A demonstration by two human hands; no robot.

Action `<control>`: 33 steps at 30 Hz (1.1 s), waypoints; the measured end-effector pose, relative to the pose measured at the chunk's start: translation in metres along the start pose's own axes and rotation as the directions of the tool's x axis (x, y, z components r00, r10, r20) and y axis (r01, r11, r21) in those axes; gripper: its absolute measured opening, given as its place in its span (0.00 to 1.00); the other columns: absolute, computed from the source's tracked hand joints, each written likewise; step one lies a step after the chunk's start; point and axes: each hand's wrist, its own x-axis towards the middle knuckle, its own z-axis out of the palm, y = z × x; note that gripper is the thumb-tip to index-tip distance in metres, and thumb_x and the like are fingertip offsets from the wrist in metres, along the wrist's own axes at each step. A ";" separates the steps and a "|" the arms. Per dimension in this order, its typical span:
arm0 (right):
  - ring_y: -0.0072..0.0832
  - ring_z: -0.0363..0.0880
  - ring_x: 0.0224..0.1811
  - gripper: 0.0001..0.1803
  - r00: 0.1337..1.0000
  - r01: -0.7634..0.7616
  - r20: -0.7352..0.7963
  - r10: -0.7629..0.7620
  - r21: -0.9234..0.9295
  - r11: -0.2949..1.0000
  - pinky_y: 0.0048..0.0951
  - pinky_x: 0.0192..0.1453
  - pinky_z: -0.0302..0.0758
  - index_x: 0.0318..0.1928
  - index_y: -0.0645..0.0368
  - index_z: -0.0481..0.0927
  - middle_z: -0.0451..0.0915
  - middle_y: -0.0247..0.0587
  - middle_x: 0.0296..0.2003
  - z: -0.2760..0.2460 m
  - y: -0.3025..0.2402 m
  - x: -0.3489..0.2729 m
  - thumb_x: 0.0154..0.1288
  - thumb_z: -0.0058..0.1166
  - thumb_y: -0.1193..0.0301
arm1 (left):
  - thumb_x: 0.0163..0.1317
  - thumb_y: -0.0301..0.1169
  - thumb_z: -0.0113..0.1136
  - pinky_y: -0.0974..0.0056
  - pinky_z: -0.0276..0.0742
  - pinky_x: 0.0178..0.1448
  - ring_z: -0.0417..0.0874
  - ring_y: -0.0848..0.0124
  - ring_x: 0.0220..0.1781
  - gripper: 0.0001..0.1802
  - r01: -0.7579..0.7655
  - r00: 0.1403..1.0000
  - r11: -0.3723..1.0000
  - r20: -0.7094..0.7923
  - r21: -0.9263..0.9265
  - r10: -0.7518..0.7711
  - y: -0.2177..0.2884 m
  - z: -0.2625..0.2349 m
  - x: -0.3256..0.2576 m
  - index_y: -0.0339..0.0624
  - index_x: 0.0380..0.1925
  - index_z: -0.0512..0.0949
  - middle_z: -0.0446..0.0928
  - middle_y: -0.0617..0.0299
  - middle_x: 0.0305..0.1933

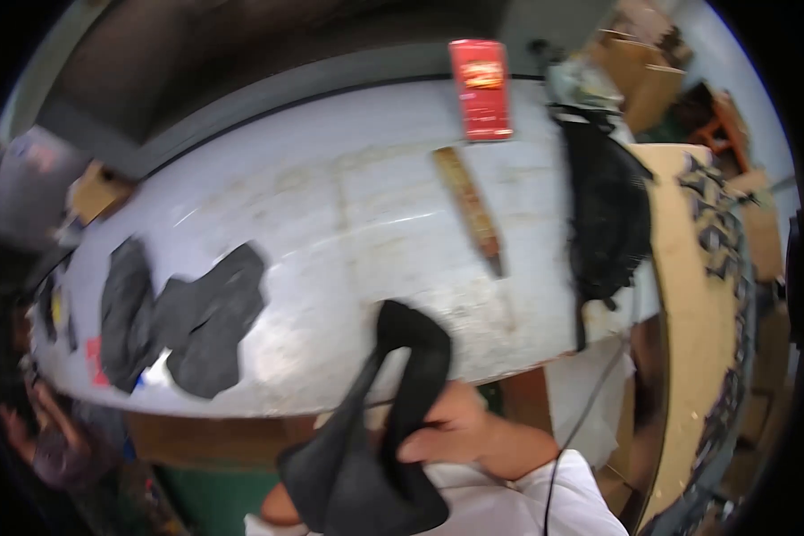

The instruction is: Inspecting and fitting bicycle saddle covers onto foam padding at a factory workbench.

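Observation:
My right hand (460, 433) grips a black, curved piece of soft material (393, 420), fingers wrapped over its right edge. The piece rises in a narrow loop over the near edge of the white table (330, 205) and widens toward the bottom of the view. Only a bit of my left hand (279, 509) shows at the piece's lower left edge, mostly hidden behind it, so its grip is unclear. The picture is blurred.
Dark grey cut pieces (201, 326) lie on the table's left. A red box (481, 89) and a wooden stick (472, 210) lie farther back. A black heap (609, 214) sits right, beside a wooden board (688, 295) with small black pieces. Another person (49, 438) is at lower left.

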 end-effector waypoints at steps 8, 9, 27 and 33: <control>0.12 0.60 0.19 0.23 0.966 -0.259 0.075 0.249 0.382 0.887 0.20 0.21 0.55 0.30 0.59 0.68 0.66 0.26 0.21 0.008 0.025 -0.013 0.76 0.44 0.52 | 0.70 0.49 0.47 0.54 0.76 0.61 0.77 0.61 0.58 0.32 0.028 0.983 0.990 0.184 -0.140 -0.002 0.001 0.095 -0.006 0.33 0.63 0.65 0.76 0.50 0.53; 0.12 0.60 0.19 0.23 0.966 -0.255 0.068 0.248 0.379 0.889 0.20 0.21 0.55 0.30 0.59 0.68 0.66 0.26 0.21 0.008 0.022 -0.016 0.76 0.44 0.52 | 0.70 0.49 0.46 0.54 0.76 0.61 0.77 0.61 0.59 0.32 0.007 0.984 0.991 0.178 -0.134 0.017 0.002 0.095 -0.001 0.33 0.63 0.65 0.76 0.50 0.53; 0.21 0.73 0.24 0.31 0.881 -0.445 -0.110 0.461 0.140 0.884 0.24 0.30 0.72 0.34 0.66 0.75 0.78 0.40 0.27 -0.001 0.022 -0.034 0.69 0.50 0.44 | 0.76 0.42 0.40 0.63 0.71 0.59 0.79 0.66 0.48 0.23 0.321 0.588 0.922 0.809 -0.217 -0.015 0.049 0.163 0.027 0.35 0.57 0.72 0.78 0.57 0.45; 0.32 0.77 0.41 0.36 0.895 -0.441 0.051 0.442 0.240 0.865 0.33 0.51 0.73 0.54 0.64 0.74 0.79 0.45 0.41 0.011 0.030 -0.014 0.72 0.41 0.41 | 0.69 0.69 0.29 0.69 0.68 0.35 0.71 0.76 0.31 0.46 0.430 0.594 0.863 0.803 -0.265 -0.050 0.048 0.150 -0.003 0.32 0.53 0.71 0.72 0.61 0.29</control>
